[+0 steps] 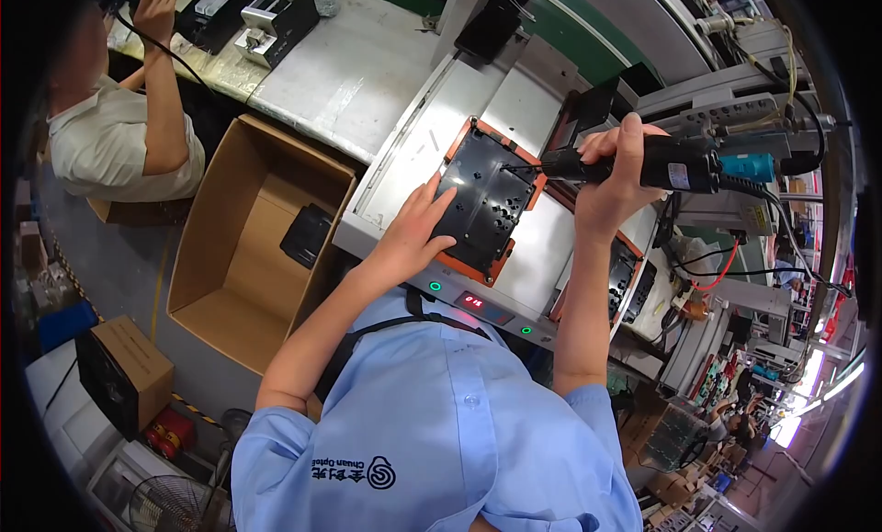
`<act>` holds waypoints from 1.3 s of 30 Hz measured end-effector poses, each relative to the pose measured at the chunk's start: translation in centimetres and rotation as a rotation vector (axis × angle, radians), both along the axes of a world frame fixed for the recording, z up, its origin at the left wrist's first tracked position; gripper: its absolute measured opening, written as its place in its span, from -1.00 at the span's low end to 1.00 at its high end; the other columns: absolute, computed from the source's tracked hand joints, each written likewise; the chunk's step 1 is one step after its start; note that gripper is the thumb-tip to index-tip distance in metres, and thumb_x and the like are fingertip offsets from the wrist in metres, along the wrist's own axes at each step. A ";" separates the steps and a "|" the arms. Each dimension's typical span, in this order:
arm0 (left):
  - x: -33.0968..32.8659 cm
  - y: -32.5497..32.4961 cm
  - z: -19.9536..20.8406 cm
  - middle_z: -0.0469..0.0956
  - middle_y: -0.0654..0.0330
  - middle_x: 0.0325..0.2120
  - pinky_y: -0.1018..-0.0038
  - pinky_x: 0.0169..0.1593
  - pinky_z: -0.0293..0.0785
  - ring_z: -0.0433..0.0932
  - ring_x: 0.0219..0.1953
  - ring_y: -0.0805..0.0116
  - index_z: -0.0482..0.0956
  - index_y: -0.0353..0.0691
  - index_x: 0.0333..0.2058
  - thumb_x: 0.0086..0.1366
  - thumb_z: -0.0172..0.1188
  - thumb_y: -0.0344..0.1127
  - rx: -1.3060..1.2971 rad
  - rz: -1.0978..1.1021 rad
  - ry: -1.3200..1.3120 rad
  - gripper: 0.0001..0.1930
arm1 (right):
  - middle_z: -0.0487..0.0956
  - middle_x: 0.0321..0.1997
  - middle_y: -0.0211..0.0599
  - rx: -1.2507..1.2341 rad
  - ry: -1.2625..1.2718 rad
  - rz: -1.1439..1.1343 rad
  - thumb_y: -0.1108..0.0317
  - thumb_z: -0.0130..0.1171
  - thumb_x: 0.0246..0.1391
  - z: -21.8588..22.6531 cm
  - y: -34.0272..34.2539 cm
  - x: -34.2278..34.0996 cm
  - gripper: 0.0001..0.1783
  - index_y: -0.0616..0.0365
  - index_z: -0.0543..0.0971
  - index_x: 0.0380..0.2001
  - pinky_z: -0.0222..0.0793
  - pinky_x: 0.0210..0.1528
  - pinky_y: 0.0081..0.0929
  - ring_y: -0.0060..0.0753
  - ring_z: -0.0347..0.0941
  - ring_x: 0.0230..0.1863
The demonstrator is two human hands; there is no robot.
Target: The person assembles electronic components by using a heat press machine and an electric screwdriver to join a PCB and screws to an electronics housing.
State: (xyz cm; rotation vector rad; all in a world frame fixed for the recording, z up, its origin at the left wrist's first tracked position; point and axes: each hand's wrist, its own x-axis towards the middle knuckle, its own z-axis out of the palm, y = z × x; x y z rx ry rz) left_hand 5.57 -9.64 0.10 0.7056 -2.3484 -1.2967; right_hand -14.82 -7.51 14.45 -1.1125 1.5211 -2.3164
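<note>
A black plastic panel (480, 201) with small holes lies in an orange fixture (470, 269) on the white machine bed. My left hand (413, 231) rests on the panel's left edge, palm down, fingers stretched and spread. Above the right side, my right hand (614, 178) is wrapped round a black electric screwdriver (678, 164). The tool lies almost level, and its thin bit reaches left over the panel's upper part. Whether the tip sits in a screw is too small to tell.
An open cardboard box (220, 256) with a black part (306, 235) inside stands left of the machine. A second fixture with a black part (623, 273) lies right, partly behind my right forearm. Cables (781, 206) trail from the screwdriver. A co-worker (129, 141) sits at the upper left.
</note>
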 end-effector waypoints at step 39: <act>-0.1 0.1 -0.4 -0.05 -0.16 0.30 0.18 0.29 0.10 0.01 0.31 -0.16 0.17 -0.29 0.22 0.15 0.26 -0.30 -0.072 -0.017 -0.054 -0.31 | 0.29 -0.65 -0.43 -0.026 0.013 0.295 0.36 0.09 0.15 1.4 2.5 -2.7 -0.85 0.10 0.33 -0.39 0.30 -0.36 -0.38 -0.52 0.23 -0.67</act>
